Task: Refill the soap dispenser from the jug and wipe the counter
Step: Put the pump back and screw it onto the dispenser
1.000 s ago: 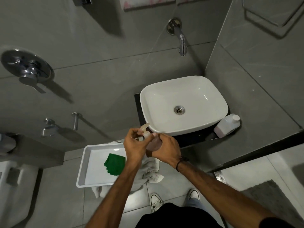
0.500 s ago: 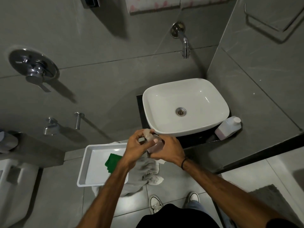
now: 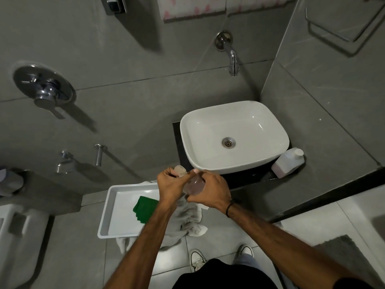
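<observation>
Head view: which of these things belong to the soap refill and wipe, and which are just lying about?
In the job:
soap dispenser, held by left hand and right hand
jug
green cloth
counter

Lying about:
white tray
grey towel
wall tap

Soap dispenser (image 3: 194, 185) mostly hidden between left hand (image 3: 171, 187) and right hand (image 3: 210, 191); only pump top and patch of clear body visible, fill level unclear. Green cloth (image 3: 144, 208) partly covered by left forearm. Grey towel (image 3: 187, 222) partly under white tray (image 3: 116, 213) and arm. Jug (image 3: 288, 162) base tucked behind basin (image 3: 233, 136) on dark surface (image 3: 250, 178); label unreadable. Toilet (image 3: 18, 243) cut off by left edge; patterned towel (image 3: 193, 9) cropped by top edge.
</observation>
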The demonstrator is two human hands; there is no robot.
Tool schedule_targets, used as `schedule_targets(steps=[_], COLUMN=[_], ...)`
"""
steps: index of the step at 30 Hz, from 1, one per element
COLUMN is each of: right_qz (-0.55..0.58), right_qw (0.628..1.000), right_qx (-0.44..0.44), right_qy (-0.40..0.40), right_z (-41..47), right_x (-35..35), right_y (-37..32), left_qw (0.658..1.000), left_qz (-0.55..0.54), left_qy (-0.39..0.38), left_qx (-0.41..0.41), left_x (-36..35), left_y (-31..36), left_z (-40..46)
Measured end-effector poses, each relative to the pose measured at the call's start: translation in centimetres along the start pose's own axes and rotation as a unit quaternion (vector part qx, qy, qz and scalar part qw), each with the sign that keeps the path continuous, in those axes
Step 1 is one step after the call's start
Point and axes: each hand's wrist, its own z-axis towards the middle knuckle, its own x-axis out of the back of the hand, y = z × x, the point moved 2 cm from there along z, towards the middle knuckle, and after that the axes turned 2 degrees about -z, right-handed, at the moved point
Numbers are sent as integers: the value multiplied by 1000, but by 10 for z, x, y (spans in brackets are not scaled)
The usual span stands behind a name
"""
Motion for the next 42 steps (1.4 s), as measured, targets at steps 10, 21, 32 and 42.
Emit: schedule_targets(steps=[10, 21, 32, 42], right_qz=[34, 44, 94, 76], right_qw=[998, 997, 987, 996], right_qx=[-19, -27, -17, -14], right_qy=[-43, -58, -132, -39], right_z=[-3, -1, 5, 4], right_x=[4, -1, 1, 7], right_y=[17, 17, 34, 31], left_qw=[969, 999, 956, 990], left_qz=[0, 19, -21, 116], left_qy=[-240, 1, -293, -42], left_qx=[53, -31, 23, -64], left_x=[14, -9, 2, -9], left_y=[4, -11, -6, -10], left_z=[4, -12, 0, -7])
